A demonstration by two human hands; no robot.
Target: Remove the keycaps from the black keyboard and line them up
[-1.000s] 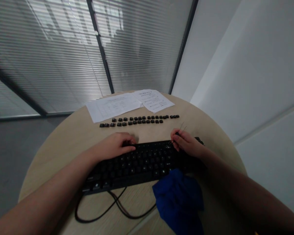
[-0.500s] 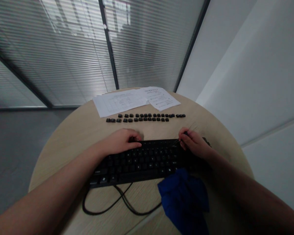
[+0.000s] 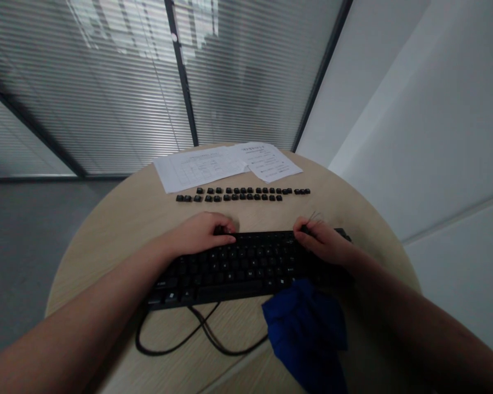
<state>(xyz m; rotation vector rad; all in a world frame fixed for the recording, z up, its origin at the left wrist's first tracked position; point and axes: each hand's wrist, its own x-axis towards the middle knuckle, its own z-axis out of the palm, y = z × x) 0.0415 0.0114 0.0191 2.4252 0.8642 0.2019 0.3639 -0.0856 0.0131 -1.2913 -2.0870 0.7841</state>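
Note:
A black keyboard (image 3: 238, 268) lies at a slight slant on the round table. My left hand (image 3: 205, 232) grips its far edge left of the middle, thumb on top and fingers curled behind. At the keyboard's right part, my right hand (image 3: 318, 238) is closed around a keycap puller (image 3: 306, 229) with a dark handle. Thin wire ends stick up past the fingers; its lower end is hard to make out. Beyond the keyboard, several loose black keycaps (image 3: 242, 197) lie in two rows. The keyboard's right section is dark and partly covered by my right hand.
Two printed paper sheets (image 3: 201, 167) lie at the table's far side. A blue cloth (image 3: 306, 334) sits against the keyboard's near right edge. The black cable (image 3: 168, 350) loops over the near tabletop (image 3: 181, 377). Glass panels with blinds (image 3: 119, 98) stand behind the table.
My right hand has shifted slightly left, and the puller's wires are tilted differently. My left hand keeps its hold on the keyboard. The whole view has moved a little.

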